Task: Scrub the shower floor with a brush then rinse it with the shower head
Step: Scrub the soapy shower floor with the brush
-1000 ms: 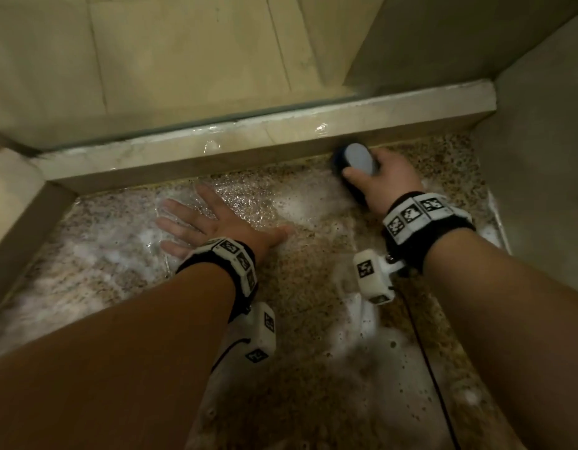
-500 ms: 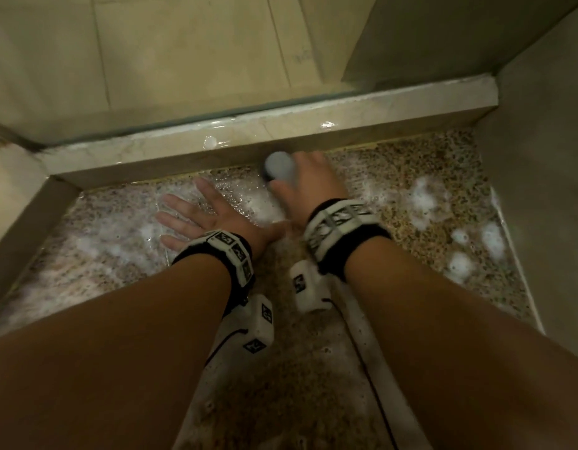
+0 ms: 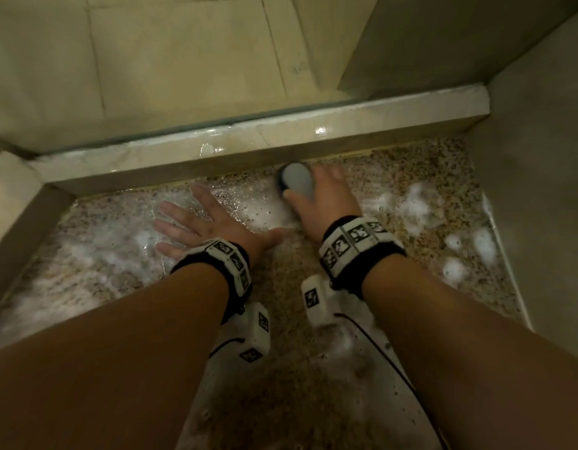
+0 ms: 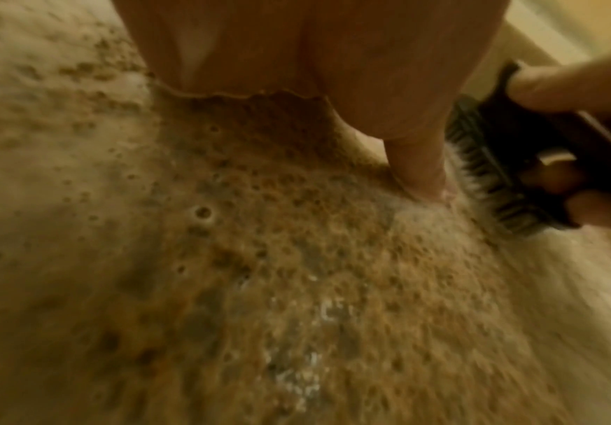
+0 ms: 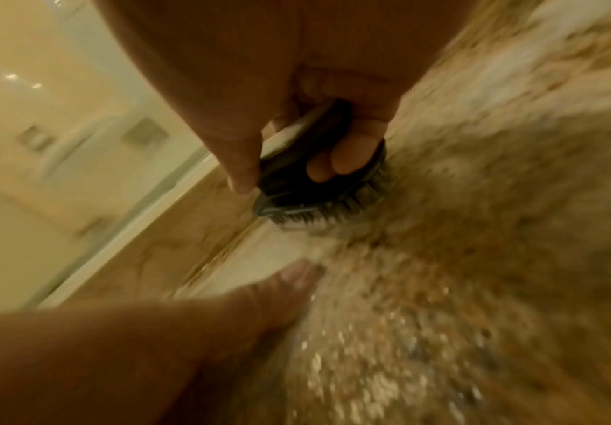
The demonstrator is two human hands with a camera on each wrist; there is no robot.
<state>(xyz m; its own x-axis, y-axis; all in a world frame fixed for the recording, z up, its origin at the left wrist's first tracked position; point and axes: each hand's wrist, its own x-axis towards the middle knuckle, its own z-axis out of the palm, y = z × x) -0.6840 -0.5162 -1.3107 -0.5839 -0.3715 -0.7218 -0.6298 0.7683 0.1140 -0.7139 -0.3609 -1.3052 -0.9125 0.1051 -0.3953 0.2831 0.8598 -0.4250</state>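
My right hand point(image 3: 320, 196) grips a dark scrub brush point(image 3: 295, 181) with a grey top, pressed bristles-down on the speckled brown shower floor point(image 3: 291, 287) right beside the stone threshold. In the right wrist view my thumb and curled fingers clasp the brush point(image 5: 318, 184). The left wrist view shows the brush point(image 4: 507, 172) and its bristles next to my left thumb. My left hand point(image 3: 200, 222) lies flat on the wet, soapy floor with fingers spread, holding nothing. No shower head is in view.
A pale stone threshold point(image 3: 248, 138) runs across the far edge, with tiled bathroom floor point(image 3: 167, 60) beyond it. Walls close in on the right point(image 3: 541, 190) and left point(image 3: 8, 206). White foam patches point(image 3: 417, 203) lie on the floor at right and left.
The right hand swept the brush left along the threshold from the right side, then back slightly to the right. Foam now lies where it scrubbed. The left hand stayed planted.
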